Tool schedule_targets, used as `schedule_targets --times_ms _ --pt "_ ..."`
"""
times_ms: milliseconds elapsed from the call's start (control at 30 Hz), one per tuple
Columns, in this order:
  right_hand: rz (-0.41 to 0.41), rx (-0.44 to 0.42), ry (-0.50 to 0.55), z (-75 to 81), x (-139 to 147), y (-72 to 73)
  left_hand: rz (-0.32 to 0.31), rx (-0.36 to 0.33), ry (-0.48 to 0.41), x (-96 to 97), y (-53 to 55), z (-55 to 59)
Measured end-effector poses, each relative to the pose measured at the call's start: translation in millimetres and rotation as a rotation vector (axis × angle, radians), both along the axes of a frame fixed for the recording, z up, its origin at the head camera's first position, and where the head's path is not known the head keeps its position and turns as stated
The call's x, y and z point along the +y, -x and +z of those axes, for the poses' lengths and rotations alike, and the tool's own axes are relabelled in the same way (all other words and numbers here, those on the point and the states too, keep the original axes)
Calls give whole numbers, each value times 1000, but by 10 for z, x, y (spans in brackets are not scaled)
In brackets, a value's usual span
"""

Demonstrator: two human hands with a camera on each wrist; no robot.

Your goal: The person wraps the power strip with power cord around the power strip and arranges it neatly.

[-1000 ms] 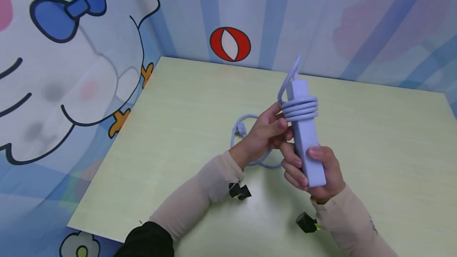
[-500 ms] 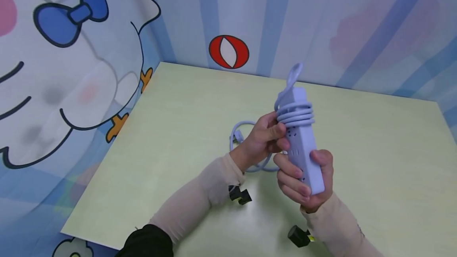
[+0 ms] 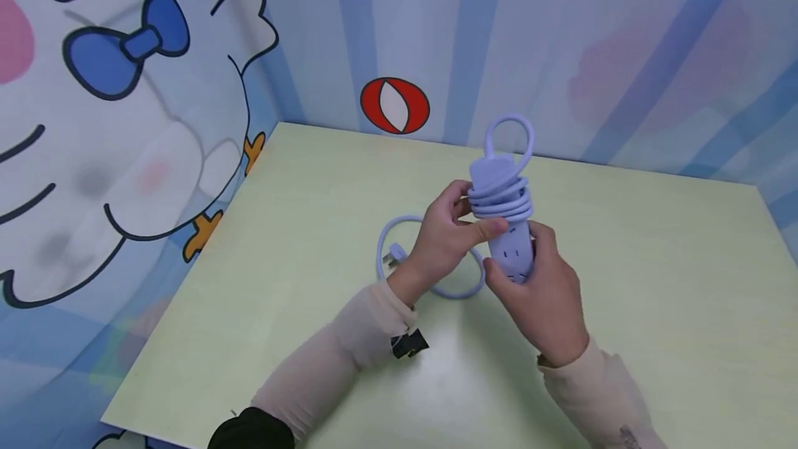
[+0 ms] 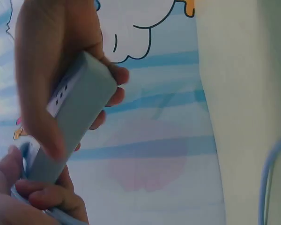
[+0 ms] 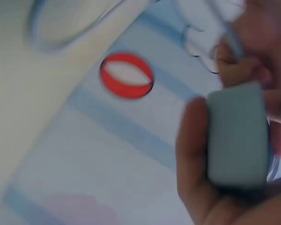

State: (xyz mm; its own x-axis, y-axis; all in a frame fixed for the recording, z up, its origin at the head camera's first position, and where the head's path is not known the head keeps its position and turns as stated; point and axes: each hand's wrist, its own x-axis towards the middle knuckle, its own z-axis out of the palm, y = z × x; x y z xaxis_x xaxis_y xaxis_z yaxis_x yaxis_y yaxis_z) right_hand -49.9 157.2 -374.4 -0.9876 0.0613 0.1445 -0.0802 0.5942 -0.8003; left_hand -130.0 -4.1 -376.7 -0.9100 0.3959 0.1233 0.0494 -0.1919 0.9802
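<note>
A pale lilac power strip [image 3: 512, 252] is held up over the table, its outlets facing the head camera. Several turns of its cord [image 3: 501, 201] are wrapped around the upper part, and a loop stands above the top end. My left hand [image 3: 439, 241] grips the strip at the wraps, thumb across the front just below them. The lower end is held by my right hand [image 3: 548, 293], thumb on one side; its other fingers are mostly hidden behind in the head view. In the left wrist view the strip's plain side [image 4: 79, 117] shows between both hands.
The rest of the cord lies in a loose ring on the pale table [image 3: 299, 248], with the plug [image 3: 395, 253] beside my left wrist. Cartoon-printed walls [image 3: 399, 33] stand close behind and left of the table. A small black wrist camera [image 3: 409, 343] hangs under the left sleeve.
The power strip has turned so its outlet face shows, and has shifted left. My right hand has rotated with it, its back now showing. The cord loop on top has swung into full view.
</note>
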Motion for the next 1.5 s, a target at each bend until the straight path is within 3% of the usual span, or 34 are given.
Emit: schedule_targets --times_ms 67,133,233,333,467,567,700,867,1133,1300,1500 --pt "-123 105 -156 -35 -91 20 56 19 41 46 -12 12" --pt "-172 150 -211 -56 -136 42 71 11 58 82 -21 8" --pt "-183 99 -172 -36 -114 56 31 -18 35 83 -28 -16" --pt "-155 28 -69 17 -58 87 -47 17 -16 19 -1 -17" --pt "-91 -52 108 69 15 74 -117 109 -86 -52 16 -56" --pt "-44 -124 238 119 59 57 -133 153 -115 -66 43 -74" --pt "22 -199 378 155 104 40 -139 175 -149 -76 84 -72" --pt "102 -251 540 150 133 29 -151 155 -188 -73 114 -92" --pt "205 -212 703 40 174 -20 -163 131 -251 -22 63 -145" --pt "276 -178 818 -12 226 -55 -180 165 -242 8 76 -112" --pt "494 -147 1007 -68 231 10 -170 190 -221 -49 140 -52"
